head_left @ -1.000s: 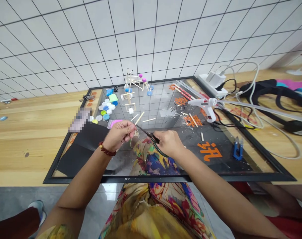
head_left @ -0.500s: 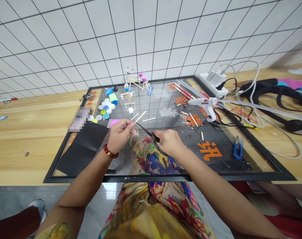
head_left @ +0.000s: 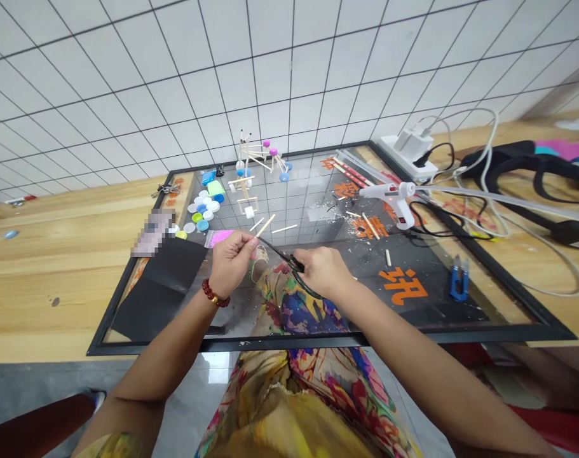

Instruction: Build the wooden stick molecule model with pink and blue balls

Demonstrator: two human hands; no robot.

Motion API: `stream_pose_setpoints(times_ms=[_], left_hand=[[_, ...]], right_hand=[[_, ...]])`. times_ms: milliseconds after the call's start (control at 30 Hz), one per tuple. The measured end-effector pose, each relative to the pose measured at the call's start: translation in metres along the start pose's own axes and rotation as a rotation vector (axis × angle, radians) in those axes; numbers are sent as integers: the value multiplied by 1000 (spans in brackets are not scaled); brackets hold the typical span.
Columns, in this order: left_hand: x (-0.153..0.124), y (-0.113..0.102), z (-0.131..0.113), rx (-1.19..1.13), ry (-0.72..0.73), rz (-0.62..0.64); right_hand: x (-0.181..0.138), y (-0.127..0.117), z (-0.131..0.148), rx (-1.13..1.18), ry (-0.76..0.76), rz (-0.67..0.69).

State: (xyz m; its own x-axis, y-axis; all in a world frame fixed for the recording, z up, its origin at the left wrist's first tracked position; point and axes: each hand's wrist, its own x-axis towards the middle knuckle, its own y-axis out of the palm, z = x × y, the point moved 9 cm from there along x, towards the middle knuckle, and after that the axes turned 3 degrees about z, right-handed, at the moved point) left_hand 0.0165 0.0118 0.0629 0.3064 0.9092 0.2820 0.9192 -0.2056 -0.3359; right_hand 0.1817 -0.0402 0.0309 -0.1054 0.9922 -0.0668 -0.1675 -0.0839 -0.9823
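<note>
My left hand (head_left: 232,259) is closed, pinching a thin wooden stick (head_left: 266,225) that points up and away to the right. In my right hand (head_left: 321,270) are black scissors (head_left: 289,259), fingers wrapped round the handles. The blades reach left to the stick, right beside my left fingertips; whether they touch it I cannot tell. Two more sticks lie just beyond: a short one (head_left: 257,224) on the left and a longer white one (head_left: 285,229) on the right. Behind them stands a small stick model (head_left: 245,191) with a white block at its near end.
Bottle caps (head_left: 202,225) and black paper (head_left: 160,286) lie on the left. A white glue gun (head_left: 394,198), its cables, and blue nippers (head_left: 459,280) are on the right. A taller stick structure (head_left: 258,151) stands by the tiled wall. A black frame (head_left: 299,343) edges the glass surface.
The view has shifted slightly. Both hands keep nearly the same pose, with the stick still pinched and the scissors still at it.
</note>
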Motion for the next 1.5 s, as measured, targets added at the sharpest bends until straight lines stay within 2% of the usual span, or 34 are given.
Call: stream_pose_setpoints(times_ms=[100,300,500,633,733,967,1067,1167,1300,1500], left_hand=[[1,0,0,-43,0,29],[4,9,15,-234,-131,105],[1,14,11,-178,-91,27],[-3,11,8,-79,-56,-47],[-3,7,9,-80,-40,-59],[5,11,15,-216,-131,97],[5,14,15,-207,-141,124],[3,17,12,-99,-96,111],[-2,19,3,66,34,54],[-6,17,-2,74,95,-5]], right_hand=[[0,-1,2,-4,-13,4],[0,-4,3,24,-33,3],[1,-9,0,46,-11,-13],[1,-7,-1,44,-7,-35],[1,-4,0,31,-24,-39],[1,-2,-1,-3,-20,-10],[1,-3,-3,-21,7,5],[1,-3,-5,-54,39,5],[0,-3,-5,-88,38,-47],[-3,-6,0,-114,-6,-167]])
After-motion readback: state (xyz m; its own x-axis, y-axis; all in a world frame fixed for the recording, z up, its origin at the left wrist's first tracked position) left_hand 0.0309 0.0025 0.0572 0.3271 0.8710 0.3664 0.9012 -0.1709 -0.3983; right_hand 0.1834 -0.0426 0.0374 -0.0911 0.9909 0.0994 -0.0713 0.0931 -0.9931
